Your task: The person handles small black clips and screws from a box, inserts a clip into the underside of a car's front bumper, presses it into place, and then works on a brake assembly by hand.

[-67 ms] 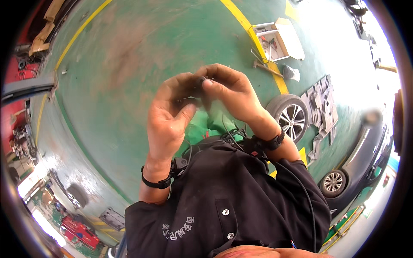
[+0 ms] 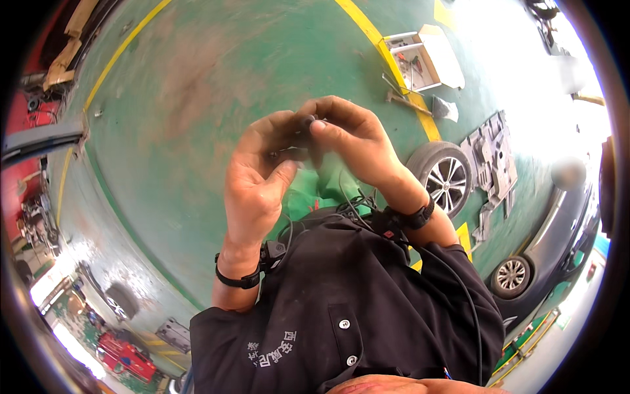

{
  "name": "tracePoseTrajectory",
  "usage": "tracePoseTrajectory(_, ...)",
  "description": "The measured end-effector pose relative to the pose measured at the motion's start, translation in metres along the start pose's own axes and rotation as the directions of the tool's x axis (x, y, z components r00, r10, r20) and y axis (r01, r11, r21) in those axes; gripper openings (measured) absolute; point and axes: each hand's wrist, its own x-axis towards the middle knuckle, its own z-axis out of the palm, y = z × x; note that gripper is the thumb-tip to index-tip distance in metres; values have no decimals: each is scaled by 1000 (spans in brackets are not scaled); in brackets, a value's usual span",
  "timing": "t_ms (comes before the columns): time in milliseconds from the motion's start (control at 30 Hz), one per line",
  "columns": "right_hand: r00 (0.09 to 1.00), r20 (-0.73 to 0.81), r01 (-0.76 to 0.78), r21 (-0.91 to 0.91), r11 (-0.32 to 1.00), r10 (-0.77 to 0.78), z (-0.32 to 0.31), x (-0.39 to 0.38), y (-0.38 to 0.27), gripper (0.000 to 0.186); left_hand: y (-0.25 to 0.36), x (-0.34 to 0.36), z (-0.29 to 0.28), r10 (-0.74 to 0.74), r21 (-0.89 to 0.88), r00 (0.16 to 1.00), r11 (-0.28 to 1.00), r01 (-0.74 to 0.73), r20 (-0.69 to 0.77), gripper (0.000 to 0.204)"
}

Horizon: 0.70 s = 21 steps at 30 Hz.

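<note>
Both hands are raised close together in front of my dark shirt, fingers curled toward each other. Between thumb and fingers, my right hand (image 2: 364, 141) pinches a small dark rounded part (image 2: 307, 123); its exact kind does not show. My left hand (image 2: 252, 180) is curled just beside it, its fingertips meeting the right hand's near that part. Something small and dark shows by the left fingers, too blurred to name. Black bands with small devices sit on both wrists.
On the green floor to the right are an open box of tools (image 2: 426, 69), a hammer (image 2: 407, 104), a wheel (image 2: 446, 177) and a grey undertray panel (image 2: 491, 157). Further right stands a dark car (image 2: 551, 243). A lift arm (image 2: 42, 138) juts in from the left. Cables hang near my waist.
The hands keep nearly the same pose and grip. Only a very slight shift of the view shows at the edges.
</note>
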Motion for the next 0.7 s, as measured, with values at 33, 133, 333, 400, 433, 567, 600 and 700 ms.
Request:
tracePoseTrajectory(33,1000,-16,0,13,1000,0,-6,3,-2,23,0,8,5,0,8,1000,1000,0,-3,51)
tracePoseTrajectory(133,998,-60,-3,65,998,6,-26,17,-5,22,-1,32,15,-14,58,1000,998,13,8,54)
tracePoseTrajectory(333,994,-95,-43,88,995,51,-77,43,-31,26,-9,91,44,-36,210,999,977,27,39,48)
tracePoseTrajectory(400,993,-87,-70,104,992,79,-103,51,-40,27,-16,113,58,-52,258,998,965,40,37,45)
tracePoseTrajectory(433,994,-71,-74,114,991,82,-118,57,-45,28,-20,127,67,-51,285,998,958,39,33,42)
tracePoseTrajectory(567,993,-34,-103,214,971,113,-177,79,-60,31,-41,176,106,-12,489,999,872,-4,30,37)
tracePoseTrajectory(600,990,-50,-115,245,963,131,-192,86,-65,31,-45,191,119,-55,526,998,849,49,-4,37)
tracePoseTrajectory(700,966,-115,-191,282,940,230,-237,100,-79,33,-54,227,169,-100,676,994,730,104,-46,38)
